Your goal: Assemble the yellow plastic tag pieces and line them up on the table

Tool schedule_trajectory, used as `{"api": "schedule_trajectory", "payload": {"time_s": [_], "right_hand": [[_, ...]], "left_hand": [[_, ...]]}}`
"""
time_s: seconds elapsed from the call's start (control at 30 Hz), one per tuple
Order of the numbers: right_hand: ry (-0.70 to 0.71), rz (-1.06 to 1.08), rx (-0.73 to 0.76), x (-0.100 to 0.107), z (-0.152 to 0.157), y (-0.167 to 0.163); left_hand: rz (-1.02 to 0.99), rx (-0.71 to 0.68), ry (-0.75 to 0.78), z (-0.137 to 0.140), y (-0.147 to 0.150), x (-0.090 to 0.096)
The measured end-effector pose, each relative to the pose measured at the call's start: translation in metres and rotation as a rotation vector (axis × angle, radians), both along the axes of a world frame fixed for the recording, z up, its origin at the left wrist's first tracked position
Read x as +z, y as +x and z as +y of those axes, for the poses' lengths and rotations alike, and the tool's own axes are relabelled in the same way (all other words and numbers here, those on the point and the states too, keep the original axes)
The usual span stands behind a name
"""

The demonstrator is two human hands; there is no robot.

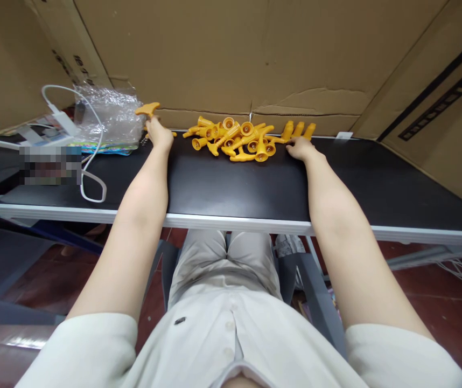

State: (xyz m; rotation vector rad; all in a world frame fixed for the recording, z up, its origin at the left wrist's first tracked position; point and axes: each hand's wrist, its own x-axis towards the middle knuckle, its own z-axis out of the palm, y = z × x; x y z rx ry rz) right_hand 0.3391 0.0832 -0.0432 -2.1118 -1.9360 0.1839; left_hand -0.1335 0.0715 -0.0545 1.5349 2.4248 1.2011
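Observation:
My left hand (pixel 160 134) is closed around a yellow T-shaped plastic handle (pixel 147 109), whose crosspiece sticks up above the fist. Another yellow piece shows behind that hand on the tabletop. My right hand (pixel 301 149) rests at the right end of a pile of yellow plastic pieces (pixel 234 138), thumb and forefinger apart; its other fingers are partly hidden. Just behind it, several yellow pieces (pixel 299 129) stand upright in a row. Many pieces in the pile have a bell-shaped cup with a small metal part inside; others show curved handles.
Clear plastic wrapping (pixel 110 116) lies at the left on colourful flat packets. A white cable (pixel 100 129) loops beside it over the black table (pixel 235 188). Tall cardboard (pixel 215 54) walls the back and sides. A small white piece (pixel 343 135) sits at the rear right edge.

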Motion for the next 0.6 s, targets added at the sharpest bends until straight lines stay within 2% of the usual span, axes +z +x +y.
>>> {"api": "schedule_trajectory", "payload": {"time_s": [0.1, 0.23, 0.47, 0.6], "right_hand": [[0.026, 0.008, 0.010, -0.004, 0.005, 0.002], [0.043, 0.027, 0.035, -0.004, 0.006, 0.003], [0.035, 0.027, 0.033, -0.001, 0.001, 0.000], [0.057, 0.057, 0.039, -0.002, 0.002, 0.001]], "left_hand": [[-0.031, 0.015, 0.020, -0.017, 0.014, 0.007], [-0.019, 0.015, 0.031, -0.023, 0.016, 0.002], [0.043, -0.055, -0.073, -0.026, 0.008, -0.007], [0.066, -0.032, -0.147, -0.024, 0.010, -0.008]]}}
